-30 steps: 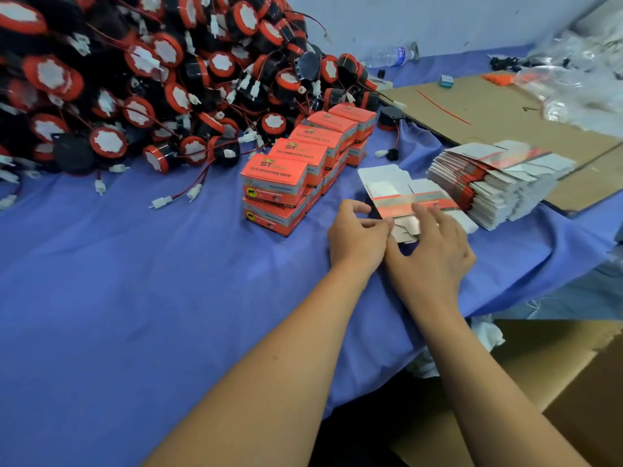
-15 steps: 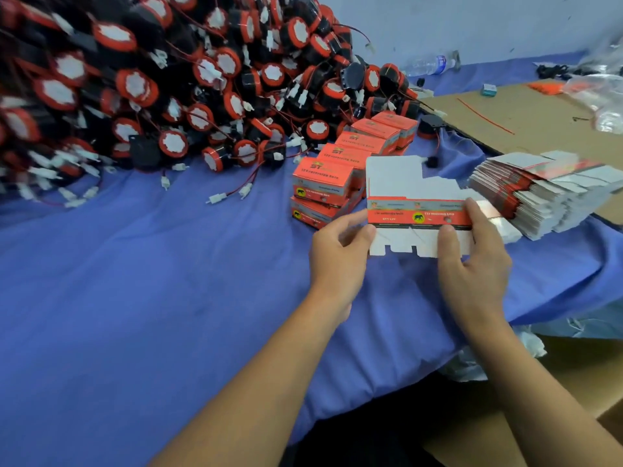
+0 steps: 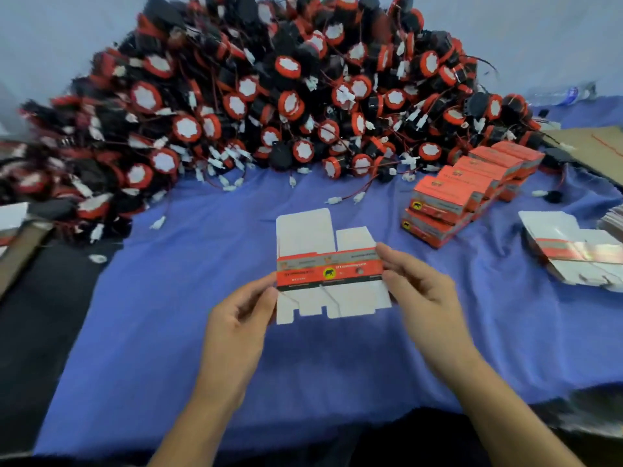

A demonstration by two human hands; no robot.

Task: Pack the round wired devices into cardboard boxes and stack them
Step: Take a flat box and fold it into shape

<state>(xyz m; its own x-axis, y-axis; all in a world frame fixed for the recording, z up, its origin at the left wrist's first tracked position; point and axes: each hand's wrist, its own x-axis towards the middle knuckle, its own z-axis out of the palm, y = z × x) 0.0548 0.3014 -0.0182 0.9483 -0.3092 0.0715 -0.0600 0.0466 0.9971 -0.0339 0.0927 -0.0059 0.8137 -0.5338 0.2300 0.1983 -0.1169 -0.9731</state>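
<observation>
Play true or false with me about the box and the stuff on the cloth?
1. The left hand and right hand both hold the flat orange-and-white cardboard box. True.
2. That box has a device inside. False: it is flat and unfolded.
3. The heap of round red-and-black wired devices lies beyond the held box. True.
4. The closed orange cardboard boxes are stacked left of the hands. False: they stand to the right, on the blue cloth.
</observation>
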